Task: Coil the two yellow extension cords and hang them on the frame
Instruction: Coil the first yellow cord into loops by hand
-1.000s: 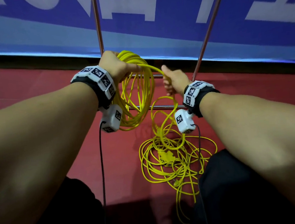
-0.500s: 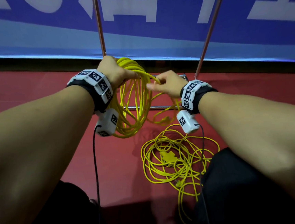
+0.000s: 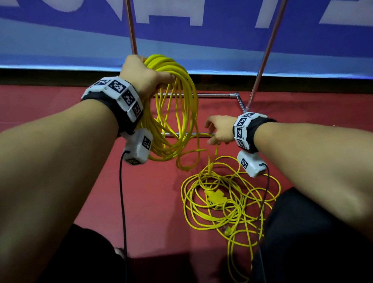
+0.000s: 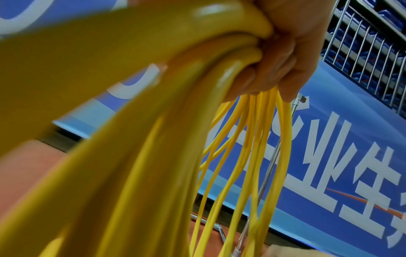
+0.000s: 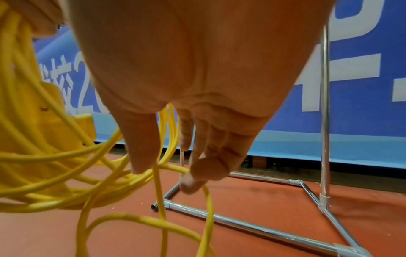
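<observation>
My left hand (image 3: pixel 146 77) grips the top of a coil of yellow cord (image 3: pixel 174 110), which hangs in several loops in front of the metal frame (image 3: pixel 269 41). The left wrist view shows the fingers (image 4: pixel 285 52) curled round the bunched cord (image 4: pixel 252 139). My right hand (image 3: pixel 218 129) is lower and to the right, fingers relaxed. A loose strand (image 5: pixel 157 187) runs between thumb and fingertips (image 5: pixel 191 184) without a plain pinch. The uncoiled cord (image 3: pixel 248 194) lies tangled on the red floor, with a yellow socket block (image 3: pixel 215 197) in it.
The frame's base bars (image 5: pixel 252 226) lie on the red floor (image 3: pixel 141 201), and its two uprights rise before a blue banner (image 3: pixel 193 28). A yellow socket block (image 5: pixel 66 121) hangs in the coil. My dark-clothed knees (image 3: pixel 313 231) flank the pile. Black wrist-camera cables hang down.
My right hand has left the top of the coil and dropped down to the right along the loose strand. The left hand has stayed up, still gripping the coil.
</observation>
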The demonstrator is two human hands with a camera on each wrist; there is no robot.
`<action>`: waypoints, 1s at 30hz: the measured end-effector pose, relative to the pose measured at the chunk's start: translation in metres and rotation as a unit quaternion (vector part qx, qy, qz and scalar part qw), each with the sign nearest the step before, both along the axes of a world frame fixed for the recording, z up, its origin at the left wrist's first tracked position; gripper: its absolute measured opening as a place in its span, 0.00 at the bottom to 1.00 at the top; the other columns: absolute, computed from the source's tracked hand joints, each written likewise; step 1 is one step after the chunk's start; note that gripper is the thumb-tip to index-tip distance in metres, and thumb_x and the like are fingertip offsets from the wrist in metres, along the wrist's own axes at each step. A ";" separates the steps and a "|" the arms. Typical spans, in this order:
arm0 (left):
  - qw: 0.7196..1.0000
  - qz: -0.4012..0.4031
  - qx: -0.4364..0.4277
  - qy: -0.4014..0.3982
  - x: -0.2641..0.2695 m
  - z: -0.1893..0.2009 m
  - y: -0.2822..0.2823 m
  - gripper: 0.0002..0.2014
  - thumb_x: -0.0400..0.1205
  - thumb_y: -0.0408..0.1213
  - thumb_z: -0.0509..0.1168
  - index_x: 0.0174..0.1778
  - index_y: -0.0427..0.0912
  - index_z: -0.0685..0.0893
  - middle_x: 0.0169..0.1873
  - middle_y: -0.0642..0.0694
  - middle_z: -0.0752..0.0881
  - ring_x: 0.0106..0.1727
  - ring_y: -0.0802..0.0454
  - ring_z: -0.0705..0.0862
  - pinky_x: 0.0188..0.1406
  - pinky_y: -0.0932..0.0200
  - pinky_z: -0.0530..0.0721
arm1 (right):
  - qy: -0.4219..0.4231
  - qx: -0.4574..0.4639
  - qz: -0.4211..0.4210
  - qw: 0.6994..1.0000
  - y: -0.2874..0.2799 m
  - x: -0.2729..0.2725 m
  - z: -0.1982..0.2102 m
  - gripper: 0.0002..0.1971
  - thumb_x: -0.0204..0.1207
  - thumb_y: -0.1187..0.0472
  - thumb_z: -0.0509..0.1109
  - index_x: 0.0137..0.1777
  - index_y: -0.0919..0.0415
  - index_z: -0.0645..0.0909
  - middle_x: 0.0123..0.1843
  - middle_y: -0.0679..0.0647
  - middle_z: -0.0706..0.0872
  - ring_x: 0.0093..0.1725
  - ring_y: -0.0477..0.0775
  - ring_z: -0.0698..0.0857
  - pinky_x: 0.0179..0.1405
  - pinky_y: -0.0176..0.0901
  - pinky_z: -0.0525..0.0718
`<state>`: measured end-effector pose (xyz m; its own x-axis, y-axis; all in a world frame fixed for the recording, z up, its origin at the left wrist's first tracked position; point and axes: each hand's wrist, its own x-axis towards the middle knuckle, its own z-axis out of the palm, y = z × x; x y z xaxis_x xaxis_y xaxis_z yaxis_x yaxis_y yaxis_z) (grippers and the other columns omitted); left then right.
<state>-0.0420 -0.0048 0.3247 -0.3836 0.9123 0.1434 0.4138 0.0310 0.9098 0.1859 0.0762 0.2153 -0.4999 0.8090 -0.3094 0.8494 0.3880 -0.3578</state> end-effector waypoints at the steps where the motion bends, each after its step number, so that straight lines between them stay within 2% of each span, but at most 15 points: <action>1: 1.000 -0.004 0.003 -0.006 0.000 0.001 -0.001 0.15 0.64 0.40 0.83 0.28 0.42 0.82 0.16 0.51 0.80 0.16 0.53 0.76 0.20 0.63 0.72 | -0.007 -0.004 0.007 1.000 0.000 -0.003 -0.002 0.34 0.72 0.61 0.81 0.76 0.61 0.70 0.61 0.57 0.85 0.36 0.54 0.87 0.29 0.45 0.84; 3: 1.000 -0.010 0.007 -0.010 0.001 0.001 -0.002 0.14 0.65 0.39 0.83 0.31 0.41 0.83 0.18 0.50 0.80 0.16 0.54 0.75 0.19 0.64 0.71 | -0.042 0.018 0.024 0.999 -0.002 -0.010 -0.005 0.38 0.73 0.61 0.80 0.80 0.59 0.67 0.61 0.58 0.87 0.40 0.56 0.88 0.34 0.45 0.84; 4: 1.000 -0.014 0.009 -0.012 0.001 0.001 -0.004 0.13 0.65 0.39 0.83 0.32 0.40 0.84 0.20 0.48 0.81 0.16 0.54 0.75 0.18 0.64 0.71 | -0.072 0.042 0.035 0.996 -0.003 -0.014 -0.005 0.38 0.73 0.59 0.80 0.81 0.58 0.67 0.61 0.59 0.87 0.46 0.58 0.88 0.41 0.46 0.85; 6: 0.999 -0.021 0.016 -0.020 0.001 0.003 -0.007 0.14 0.65 0.40 0.83 0.36 0.38 0.86 0.24 0.44 0.83 0.17 0.55 0.76 0.19 0.64 0.71 | -0.120 0.082 0.053 0.988 -0.004 -0.019 -0.006 0.33 0.75 0.56 0.77 0.80 0.56 0.71 0.64 0.60 0.87 0.59 0.63 0.86 0.56 0.50 0.85; 8: 0.999 -0.024 0.021 -0.035 -0.002 0.004 -0.009 0.14 0.66 0.40 0.82 0.37 0.38 0.86 0.27 0.42 0.85 0.17 0.55 0.76 0.19 0.64 0.72 | -0.139 0.088 0.066 0.984 -0.005 -0.022 -0.006 0.24 0.78 0.53 0.75 0.73 0.56 0.80 0.62 0.61 0.88 0.60 0.65 0.86 0.60 0.53 0.85; 10: 0.999 -0.021 0.025 -0.042 -0.005 0.004 -0.009 0.14 0.66 0.41 0.82 0.37 0.38 0.86 0.27 0.41 0.85 0.17 0.54 0.76 0.19 0.63 0.72 | -0.149 0.083 0.072 0.983 -0.006 -0.024 -0.006 0.18 0.80 0.49 0.72 0.62 0.60 0.85 0.54 0.61 0.89 0.53 0.65 0.87 0.56 0.53 0.86; 12: 0.999 -0.013 0.021 -0.038 -0.009 0.003 -0.009 0.14 0.66 0.42 0.81 0.36 0.38 0.85 0.24 0.44 0.83 0.17 0.54 0.75 0.19 0.63 0.72 | -0.144 0.072 0.077 0.984 -0.004 -0.023 -0.006 0.17 0.81 0.48 0.71 0.50 0.64 0.85 0.41 0.59 0.87 0.43 0.62 0.86 0.47 0.50 0.84; 14: 1.000 0.003 0.015 -0.025 -0.012 0.002 -0.007 0.14 0.67 0.42 0.81 0.33 0.40 0.84 0.20 0.49 0.82 0.16 0.55 0.75 0.19 0.64 0.72 | -0.096 0.046 0.060 0.993 -0.001 -0.019 -0.005 0.16 0.82 0.50 0.70 0.42 0.63 0.84 0.32 0.55 0.84 0.32 0.57 0.83 0.36 0.45 0.82; 16: 1.000 0.020 0.009 -0.018 -0.015 -0.001 -0.004 0.15 0.67 0.43 0.81 0.33 0.39 0.83 0.21 0.47 0.81 0.17 0.52 0.75 0.20 0.62 0.72 | -0.006 0.011 0.032 0.999 0.003 -0.013 -0.003 0.14 0.83 0.54 0.69 0.39 0.62 0.83 0.26 0.52 0.81 0.23 0.51 0.77 0.25 0.38 0.76; 19: 0.999 0.051 -0.009 0.005 -0.020 -0.008 0.000 0.22 0.58 0.52 0.81 0.36 0.39 0.84 0.26 0.41 0.78 0.25 0.49 0.73 0.26 0.53 0.73 | 0.152 -0.035 -0.028 0.987 0.007 -0.008 0.003 0.13 0.85 0.61 0.67 0.37 0.59 0.80 0.24 0.52 0.78 0.20 0.48 0.74 0.22 0.37 0.73; 21: 0.997 0.063 -0.029 0.025 -0.021 -0.012 0.000 0.22 0.58 0.53 0.80 0.35 0.41 0.82 0.28 0.41 0.77 0.28 0.49 0.72 0.28 0.51 0.72 | 0.213 -0.033 -0.063 0.975 0.010 -0.004 0.009 0.14 0.85 0.64 0.65 0.36 0.58 0.78 0.24 0.50 0.78 0.19 0.46 0.73 0.21 0.37 0.74; 26: 0.994 0.079 -0.052 0.056 -0.029 -0.018 0.002 0.19 0.68 0.48 0.81 0.36 0.41 0.80 0.30 0.41 0.79 0.29 0.48 0.74 0.29 0.54 0.73 | 0.303 0.034 -0.173 0.937 0.016 -0.003 0.019 0.14 0.86 0.63 0.62 0.37 0.60 0.77 0.27 0.53 0.80 0.20 0.48 0.74 0.17 0.36 0.74; 30: 0.995 0.082 -0.043 0.038 -0.029 -0.019 0.001 0.20 0.66 0.49 0.82 0.36 0.41 0.80 0.29 0.40 0.79 0.29 0.47 0.74 0.30 0.52 0.74 | 0.310 0.044 -0.274 0.909 0.022 -0.007 0.024 0.14 0.87 0.63 0.62 0.39 0.66 0.76 0.30 0.60 0.81 0.18 0.51 0.78 0.19 0.42 0.82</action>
